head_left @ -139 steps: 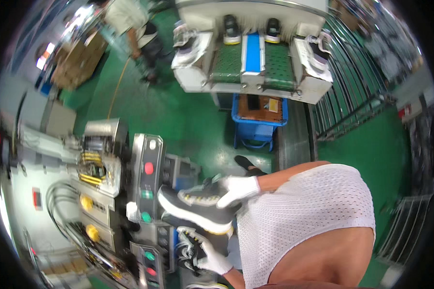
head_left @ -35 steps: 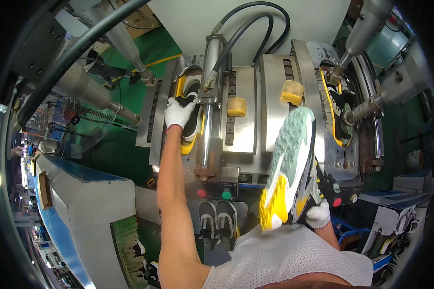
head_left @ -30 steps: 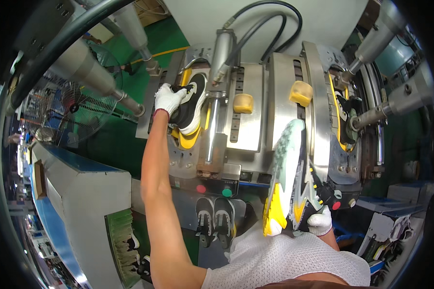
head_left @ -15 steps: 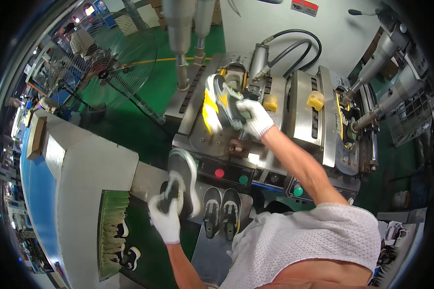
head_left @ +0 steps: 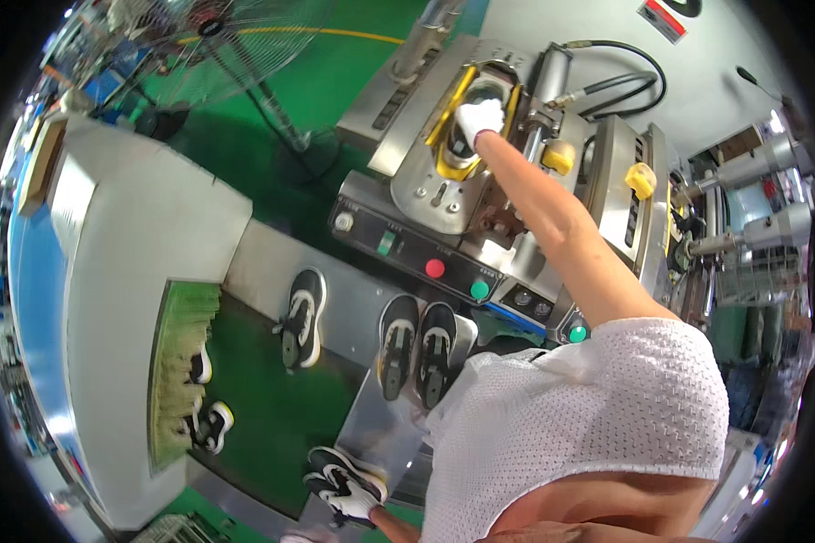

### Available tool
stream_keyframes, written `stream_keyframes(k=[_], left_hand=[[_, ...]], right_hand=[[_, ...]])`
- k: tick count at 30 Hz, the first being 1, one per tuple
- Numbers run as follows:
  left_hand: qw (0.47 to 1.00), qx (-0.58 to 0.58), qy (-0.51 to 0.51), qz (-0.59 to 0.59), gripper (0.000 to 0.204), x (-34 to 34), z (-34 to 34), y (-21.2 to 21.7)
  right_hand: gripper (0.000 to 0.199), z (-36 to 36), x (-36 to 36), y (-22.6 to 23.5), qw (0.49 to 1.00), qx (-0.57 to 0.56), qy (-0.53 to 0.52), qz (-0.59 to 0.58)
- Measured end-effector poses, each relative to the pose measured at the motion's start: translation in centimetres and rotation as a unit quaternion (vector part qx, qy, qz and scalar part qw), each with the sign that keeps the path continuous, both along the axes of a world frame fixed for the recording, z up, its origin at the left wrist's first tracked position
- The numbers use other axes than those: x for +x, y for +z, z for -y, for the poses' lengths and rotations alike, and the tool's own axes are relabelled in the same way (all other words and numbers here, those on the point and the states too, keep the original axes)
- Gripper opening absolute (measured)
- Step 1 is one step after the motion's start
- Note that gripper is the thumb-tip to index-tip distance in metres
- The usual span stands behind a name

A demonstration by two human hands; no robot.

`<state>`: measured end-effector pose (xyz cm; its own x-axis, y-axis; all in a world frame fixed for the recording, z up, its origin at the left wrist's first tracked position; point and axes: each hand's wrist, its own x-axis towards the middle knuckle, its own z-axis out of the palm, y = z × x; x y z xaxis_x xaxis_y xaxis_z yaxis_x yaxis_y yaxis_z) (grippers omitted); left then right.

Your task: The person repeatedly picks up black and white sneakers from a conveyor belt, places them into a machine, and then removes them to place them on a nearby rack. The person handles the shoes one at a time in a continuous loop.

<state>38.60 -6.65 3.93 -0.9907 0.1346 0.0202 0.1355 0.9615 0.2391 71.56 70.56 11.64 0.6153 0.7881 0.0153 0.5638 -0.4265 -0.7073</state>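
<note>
White-gloved, my right hand (head_left: 480, 120) grips a black-and-white sneaker (head_left: 463, 145) from above at its opening. That sneaker sits in the yellow-padded cradle (head_left: 448, 169) of a metal pressing machine. At the bottom of the view, my left hand (head_left: 357, 503), also gloved, is closed around another black sneaker (head_left: 342, 469) with a white sole. Its fingers are partly hidden against the shoe. Beyond it a single sneaker (head_left: 305, 319) lies on the metal ledge. Two more, a left sneaker (head_left: 397, 348) and a right sneaker (head_left: 436, 351), stand side by side in front of me.
The machine's front panel (head_left: 412, 258) carries red and green buttons. Yellow blocks (head_left: 559, 157) and black hoses (head_left: 638, 80) are on its right. A bristle curtain (head_left: 186, 362) hangs at the left with sneakers beneath it. A large fan (head_left: 210, 27) stands behind.
My right hand has lowered its sneaker into the yellow-padded cradle. My left hand has dropped toward me onto a sneaker, and one sneaker now lies on the ledge. The view has shifted.
</note>
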Motion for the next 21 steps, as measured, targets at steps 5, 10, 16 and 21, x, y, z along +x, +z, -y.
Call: stream_keyframes(k=[5,10,16,21], left_hand=[[0.992,0.1,0.01,0.08,0.063,-3.4,-1.9,-0.9],[0.999,0.053,0.005,0.011,0.068,-3.1,3.7,-4.3],[0.966,-0.152,-0.198,-0.073,0.016,-4.1,-2.6,0.8],[0.887,0.23,-0.373,0.145,0.067,1.5,-15.6,-0.3]], right_hand=[[0.052,-3.1,5.4,-0.8,0.997,-0.022,0.07,0.028],[0.088,8.5,0.8,6.3,0.965,0.096,0.245,-0.003],[0.102,36.7,-0.2,-1.0,0.81,0.129,0.53,0.215],[0.105,38.4,2.8,-8.7,0.781,-0.063,0.501,0.368]])
